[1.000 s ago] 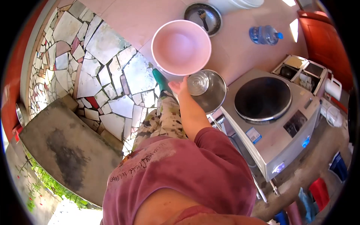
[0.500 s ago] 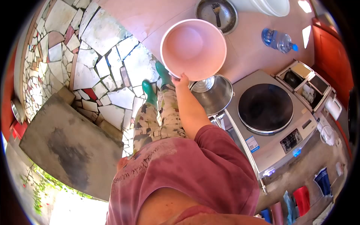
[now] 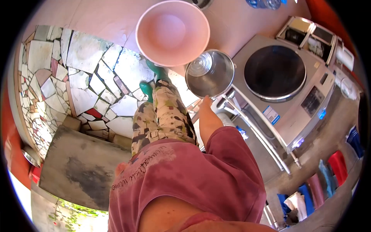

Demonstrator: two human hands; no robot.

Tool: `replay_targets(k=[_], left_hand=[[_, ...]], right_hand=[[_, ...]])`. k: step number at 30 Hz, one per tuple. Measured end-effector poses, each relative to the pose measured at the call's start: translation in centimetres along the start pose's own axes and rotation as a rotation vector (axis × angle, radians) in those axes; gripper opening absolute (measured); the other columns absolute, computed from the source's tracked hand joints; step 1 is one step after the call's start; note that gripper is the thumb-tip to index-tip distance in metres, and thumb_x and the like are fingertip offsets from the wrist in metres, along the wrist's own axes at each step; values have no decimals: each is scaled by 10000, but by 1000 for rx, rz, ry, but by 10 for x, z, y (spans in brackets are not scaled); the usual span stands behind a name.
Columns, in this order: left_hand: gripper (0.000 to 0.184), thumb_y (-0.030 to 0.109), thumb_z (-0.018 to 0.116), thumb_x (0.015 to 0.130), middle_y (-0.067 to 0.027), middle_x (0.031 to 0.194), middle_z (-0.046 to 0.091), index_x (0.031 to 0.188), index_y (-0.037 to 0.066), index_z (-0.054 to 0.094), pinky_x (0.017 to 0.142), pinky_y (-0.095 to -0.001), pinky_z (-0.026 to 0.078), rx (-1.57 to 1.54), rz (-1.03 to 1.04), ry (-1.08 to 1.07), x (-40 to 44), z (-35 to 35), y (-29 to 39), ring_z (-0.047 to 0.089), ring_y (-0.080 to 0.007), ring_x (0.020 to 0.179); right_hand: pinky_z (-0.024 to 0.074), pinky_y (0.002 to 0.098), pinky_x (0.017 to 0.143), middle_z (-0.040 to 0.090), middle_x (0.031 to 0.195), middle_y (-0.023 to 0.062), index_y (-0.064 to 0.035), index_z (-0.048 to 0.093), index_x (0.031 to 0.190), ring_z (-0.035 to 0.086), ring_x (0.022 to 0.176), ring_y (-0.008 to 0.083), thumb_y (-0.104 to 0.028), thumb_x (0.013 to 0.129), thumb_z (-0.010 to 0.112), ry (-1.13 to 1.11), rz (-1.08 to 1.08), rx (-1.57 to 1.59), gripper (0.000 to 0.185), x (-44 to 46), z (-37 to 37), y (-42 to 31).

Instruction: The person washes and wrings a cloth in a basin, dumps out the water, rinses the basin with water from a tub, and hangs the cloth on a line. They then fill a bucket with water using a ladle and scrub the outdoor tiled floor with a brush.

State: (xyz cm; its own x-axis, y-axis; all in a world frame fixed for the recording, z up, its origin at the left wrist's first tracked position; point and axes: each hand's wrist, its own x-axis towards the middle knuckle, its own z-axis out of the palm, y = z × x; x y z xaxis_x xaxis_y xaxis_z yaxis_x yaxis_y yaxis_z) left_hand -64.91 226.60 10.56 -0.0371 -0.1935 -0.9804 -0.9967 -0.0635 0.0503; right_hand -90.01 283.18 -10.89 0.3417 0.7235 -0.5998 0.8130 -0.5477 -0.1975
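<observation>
My right hand (image 3: 206, 102) is at the near rim of a shiny steel pot (image 3: 220, 75), fingers bunched against the edge. The pot stands upright, and I see ringed marks in its bottom. Just beyond and to its left is a large pink basin (image 3: 172, 33), which no hand touches. Only a sliver of my left hand (image 3: 120, 168) shows beside the maroon shirt; its fingers are hidden.
Right of the pot stands a cooker with a round black plate (image 3: 275, 72) and a metal rail (image 3: 255, 131). Behind it is a divided container (image 3: 309, 36). A water bottle (image 3: 266, 3) lies at the top. A grey slab (image 3: 77, 166) is at left, above stone paving (image 3: 85, 54).
My right hand has let go of the pink basin's rim and moved to the steel pot's near rim. The view has turned and shifted, so the bottle and dark pan are partly cut off.
</observation>
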Motion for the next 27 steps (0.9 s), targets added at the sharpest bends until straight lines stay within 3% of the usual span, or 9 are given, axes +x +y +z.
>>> replay_targets(k=[2, 3, 6, 9, 11, 14, 20, 22, 27], left_hand=[[306, 280, 533, 898, -78, 842, 643, 1086, 39, 547, 685, -307, 484, 671, 9, 11, 7, -28, 18, 601, -188, 770], [306, 280, 533, 898, -78, 842, 643, 1086, 39, 547, 685, -307, 484, 708, 7, 8, 6, -34, 30, 601, -188, 770], [322, 295, 512, 904, -116, 878, 639, 1097, 37, 540, 701, -311, 487, 702, 40, 78, 6, -51, 53, 607, -207, 788], [329, 294, 497, 913, -148, 911, 630, 1109, 32, 533, 716, -314, 490, 218, -43, 66, 13, -76, 60, 609, -215, 812], [340, 294, 492, 916, -154, 912, 627, 1114, 21, 530, 713, -309, 492, 280, -13, 74, 9, -74, 77, 608, -207, 818], [350, 294, 494, 916, -153, 919, 624, 1127, 16, 518, 713, -309, 490, 252, -1, 75, 2, -58, 94, 606, -208, 822], [385, 312, 506, 909, -138, 916, 625, 1169, 28, 491, 713, -312, 486, 372, 124, 16, 13, -34, 103, 601, -200, 816], [384, 315, 504, 909, -134, 912, 626, 1163, 27, 500, 701, -311, 485, 330, 165, -2, 20, -26, 102, 598, -196, 804], [386, 326, 498, 908, -123, 901, 624, 1144, 22, 523, 672, -310, 477, 544, 411, 65, -26, 30, 137, 586, -184, 780]], right_hand=[[408, 484, 857, 409, 1295, 126, -81, 387, 1302, 408, 1147, 273, -428, 842, 535, -154, 48, 159, 595, -5, -14, 3], [380, 508, 876, 353, 1343, 109, -112, 377, 1312, 368, 1167, 272, -444, 843, 535, -215, 86, 267, 596, 12, -14, 13], [350, 516, 894, 211, 1421, 59, -208, 332, 1328, 266, 1258, 291, -414, 844, 557, -324, 229, 506, 572, 79, -3, 34], [370, 509, 892, 313, 1341, 74, -188, 376, 1284, 342, 1192, 293, -384, 852, 553, -327, 261, 599, 506, 78, -4, 23], [423, 461, 800, 463, 1107, 103, -102, 479, 1121, 475, 970, 273, -325, 840, 582, -269, 190, 724, 374, 81, -1, 23], [436, 397, 646, 478, 827, 91, -50, 513, 941, 481, 725, 226, -268, 816, 615, -91, 275, 633, 271, 86, -4, 20], [357, 321, 487, 436, 625, 12, -84, 485, 803, 390, 500, 126, -223, 822, 618, -63, 58, 895, 193, 28, -50, -19], [342, 285, 464, 444, 621, -3, -113, 491, 806, 402, 508, 117, -258, 839, 608, -369, -209, 852, 189, 13, -67, -48], [112, 242, 375, 222, 503, -50, -179, 430, 711, 164, 388, 84, -349, 844, 597, -474, -98, 794, 273, -43, -87, -99]])
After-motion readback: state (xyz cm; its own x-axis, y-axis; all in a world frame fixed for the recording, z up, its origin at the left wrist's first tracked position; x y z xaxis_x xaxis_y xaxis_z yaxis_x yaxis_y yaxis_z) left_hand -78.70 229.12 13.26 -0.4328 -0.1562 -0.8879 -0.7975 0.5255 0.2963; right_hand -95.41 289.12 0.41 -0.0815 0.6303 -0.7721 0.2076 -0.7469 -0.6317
